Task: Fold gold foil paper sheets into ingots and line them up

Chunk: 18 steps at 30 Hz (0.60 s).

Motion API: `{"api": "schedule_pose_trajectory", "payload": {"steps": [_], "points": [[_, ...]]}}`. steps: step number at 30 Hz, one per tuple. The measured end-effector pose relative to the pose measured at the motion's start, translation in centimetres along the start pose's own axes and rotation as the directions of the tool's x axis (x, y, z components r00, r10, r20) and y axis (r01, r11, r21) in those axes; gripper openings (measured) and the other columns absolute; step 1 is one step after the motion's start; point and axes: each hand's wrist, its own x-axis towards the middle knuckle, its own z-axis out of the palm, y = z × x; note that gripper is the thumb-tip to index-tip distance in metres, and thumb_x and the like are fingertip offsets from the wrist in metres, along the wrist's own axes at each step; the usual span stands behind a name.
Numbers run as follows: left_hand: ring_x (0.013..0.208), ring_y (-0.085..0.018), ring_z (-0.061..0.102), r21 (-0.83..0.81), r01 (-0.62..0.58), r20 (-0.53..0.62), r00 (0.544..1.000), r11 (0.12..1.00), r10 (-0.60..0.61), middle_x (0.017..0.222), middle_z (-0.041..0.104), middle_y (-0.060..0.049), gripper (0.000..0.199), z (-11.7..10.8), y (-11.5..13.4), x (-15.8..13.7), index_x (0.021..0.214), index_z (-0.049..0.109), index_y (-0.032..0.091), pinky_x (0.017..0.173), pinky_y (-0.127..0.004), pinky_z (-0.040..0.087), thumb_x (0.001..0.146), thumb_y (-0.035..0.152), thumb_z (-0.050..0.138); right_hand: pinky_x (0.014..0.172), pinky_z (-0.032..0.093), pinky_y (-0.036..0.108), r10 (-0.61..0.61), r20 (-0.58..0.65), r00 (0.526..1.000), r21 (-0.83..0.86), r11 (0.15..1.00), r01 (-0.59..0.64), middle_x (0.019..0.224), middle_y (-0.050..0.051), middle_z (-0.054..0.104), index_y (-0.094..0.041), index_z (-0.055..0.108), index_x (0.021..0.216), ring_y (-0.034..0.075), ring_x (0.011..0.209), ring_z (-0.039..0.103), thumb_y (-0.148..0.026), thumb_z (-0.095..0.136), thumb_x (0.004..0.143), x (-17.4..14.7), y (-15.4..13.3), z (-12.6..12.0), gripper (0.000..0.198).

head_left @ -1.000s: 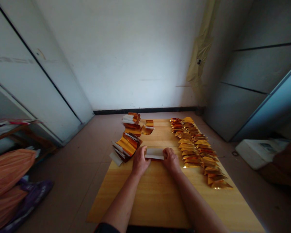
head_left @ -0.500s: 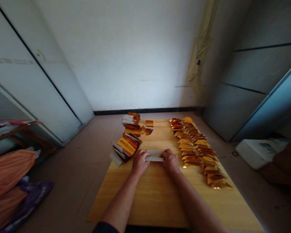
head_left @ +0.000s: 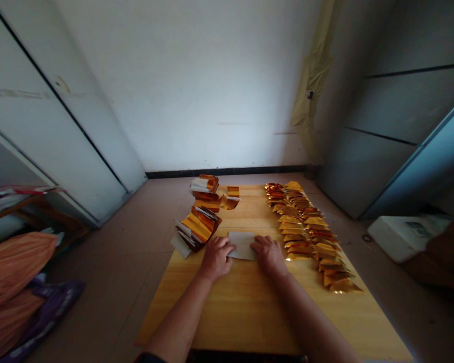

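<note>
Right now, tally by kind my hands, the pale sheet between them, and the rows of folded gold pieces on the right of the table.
Hands: 2 (left hand, right hand)
Pale sheet: 1
Rows of folded gold pieces: 2 (inner row, outer row)
Total: 5

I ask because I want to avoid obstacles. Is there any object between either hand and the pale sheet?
Nothing visible does: the left hand and right hand touch the pale sheet at its opposite sides. The curled gold stack lies beyond the left hand, the folded gold pieces right of the right hand.
</note>
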Motion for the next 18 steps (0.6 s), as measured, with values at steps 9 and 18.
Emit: {"api": "schedule_pose_trajectory", "payload": {"steps": [9,18], "points": [[0.092,-0.020,0.053,0.004,0.036,-0.047,0.998,0.999,-0.036,0.095,0.063,-0.006,0.015,0.7,0.0,0.5,0.085,0.071,0.022,0.085,-0.036,0.042,0.082,0.026,0.057,0.072,0.032,0.029,0.108,0.023,0.994,0.004,0.994,-0.108,0.105,0.004,0.063,-0.026,0.069,0.090,0.019,0.097,0.050,-0.023,0.047,0.088,0.6,-1.2,-1.0,0.023],[0.084,-0.018,0.054,0.018,0.100,-0.097,0.990,0.995,-0.098,0.081,0.059,-0.004,0.006,1.8,0.0,1.3,0.071,0.067,0.021,0.078,-0.031,0.041,0.076,0.024,0.066,0.075,0.033,0.030,0.267,-0.065,0.962,0.025,0.964,-0.266,0.106,0.007,0.061,-0.022,0.061,0.100,0.021,0.100,0.050,-0.028,0.055,0.079,2.7,-1.8,0.3,0.022]]}}
